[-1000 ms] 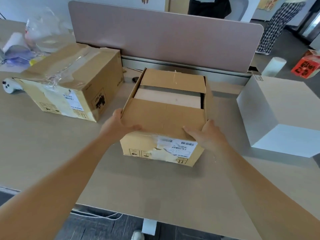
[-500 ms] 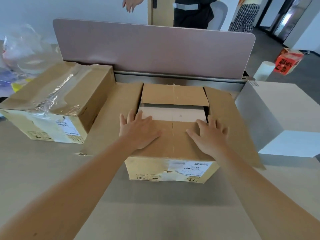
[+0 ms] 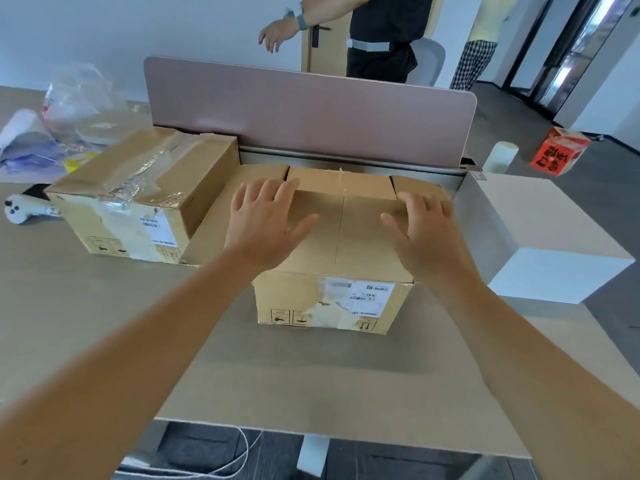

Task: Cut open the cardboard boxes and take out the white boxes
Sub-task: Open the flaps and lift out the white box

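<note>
An opened cardboard box (image 3: 325, 303) with a shipping label stands in the middle of the desk, its side flaps spread out flat. My left hand (image 3: 263, 220) and my right hand (image 3: 422, 233) lie with fingers spread on its near top flap, reaching toward the far flap. What is inside the box is hidden by the flaps and my hands. A second cardboard box (image 3: 138, 199), still taped with clear film, stands to the left. One white box (image 3: 540, 230) sits on the desk at the right.
A pink divider panel (image 3: 311, 116) runs along the desk's far edge. Plastic bags (image 3: 69, 109) and a white controller (image 3: 24, 211) lie at the far left. A person (image 3: 381, 32) stands behind the divider. A red box (image 3: 557, 152) sits on the floor at right.
My hands slid forward over the near flap toward the far flap. The gap that showed the white box inside is now covered. The camera has risen and moved closer.
</note>
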### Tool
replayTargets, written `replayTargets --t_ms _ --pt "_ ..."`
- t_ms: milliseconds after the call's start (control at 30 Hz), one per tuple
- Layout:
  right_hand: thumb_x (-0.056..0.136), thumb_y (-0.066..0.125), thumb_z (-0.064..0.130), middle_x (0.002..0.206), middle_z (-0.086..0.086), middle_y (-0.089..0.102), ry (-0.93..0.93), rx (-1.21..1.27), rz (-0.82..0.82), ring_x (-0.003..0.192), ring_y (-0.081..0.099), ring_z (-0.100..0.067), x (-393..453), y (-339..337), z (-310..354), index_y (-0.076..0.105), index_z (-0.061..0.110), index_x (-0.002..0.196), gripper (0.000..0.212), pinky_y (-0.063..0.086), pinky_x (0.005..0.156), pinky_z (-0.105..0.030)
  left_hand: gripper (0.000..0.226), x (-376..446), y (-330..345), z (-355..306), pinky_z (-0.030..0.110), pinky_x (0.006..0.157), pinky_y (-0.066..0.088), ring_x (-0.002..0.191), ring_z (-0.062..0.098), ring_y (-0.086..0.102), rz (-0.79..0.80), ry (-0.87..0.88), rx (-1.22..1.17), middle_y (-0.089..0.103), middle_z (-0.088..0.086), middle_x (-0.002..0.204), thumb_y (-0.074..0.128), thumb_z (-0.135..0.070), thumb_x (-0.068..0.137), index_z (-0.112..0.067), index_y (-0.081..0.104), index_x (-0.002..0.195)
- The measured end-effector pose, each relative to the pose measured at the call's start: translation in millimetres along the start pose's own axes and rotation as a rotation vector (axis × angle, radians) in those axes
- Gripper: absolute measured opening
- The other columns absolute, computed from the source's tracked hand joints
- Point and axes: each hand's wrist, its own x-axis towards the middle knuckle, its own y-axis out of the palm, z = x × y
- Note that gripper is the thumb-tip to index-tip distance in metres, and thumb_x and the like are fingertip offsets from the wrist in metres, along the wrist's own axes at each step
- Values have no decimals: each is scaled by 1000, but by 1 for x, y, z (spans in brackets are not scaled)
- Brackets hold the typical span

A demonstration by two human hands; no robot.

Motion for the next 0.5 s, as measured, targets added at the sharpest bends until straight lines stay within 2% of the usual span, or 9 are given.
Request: replayTargets --t_ms 67,200,267,300,333,400,500 --pt "95 40 36 129 -7 46 -30 1 -24 123 31 -27 -23 -11 3 44 14 130 42 26 100 -32 89 -24 -12 -5 38 110 14 131 27 30 -13 11 29 43 6 137 9 -67 72 -16 36 140" --pt "94 31 43 113 -5 56 -56 -32 -10 112 42 -26 -69 -21 4 57 15 112 42 29 93 -34 88 -71 -23 -13 40 106 20 122 30 39 -31 -10 44 53 7 127 5 -63 72 -17 46 134" --pt "88 22 51 87 2 57 -59 -4 17 98 47 -24 -90 -19 3 57 23 82 45 31 85 -34 88 -92 -24 -16 39 103 23 118 29 44 21 -44 54 57 5 122 2 -63 71 -19 55 125" --pt "89 23 50 76 5 51 -53 20 46 92 48 -24 -99 -16 3 48 26 68 41 30 80 -33 88 -101 -22 -17 37 99 25 114 28 46 66 -62 62 59 4 118 0 -63 70 -21 60 118" --pt "93 28 46 72 3 48 -37 29 90 90 49 -25 -107 -12 2 43 25 61 41 31 78 -32 87 -109 -20 -18 36 95 28 111 26 48 115 -76 68 59 2 113 -2 -64 70 -24 63 111" --pt "96 35 37 84 -8 56 -19 -9 186 97 51 -28 -118 -2 -1 55 14 69 42 35 79 -34 79 -123 -12 -18 36 90 32 109 24 48 225 -97 64 58 0 109 2 -65 77 -24 64 103" --pt "97 32 39 111 -12 54 8 -66 379 111 48 -28 -127 18 -11 63 8 95 43 37 89 -36 51 -136 7 -16 39 97 32 121 26 41 420 -131 30 48 3 125 22 -55 94 -23 56 117"
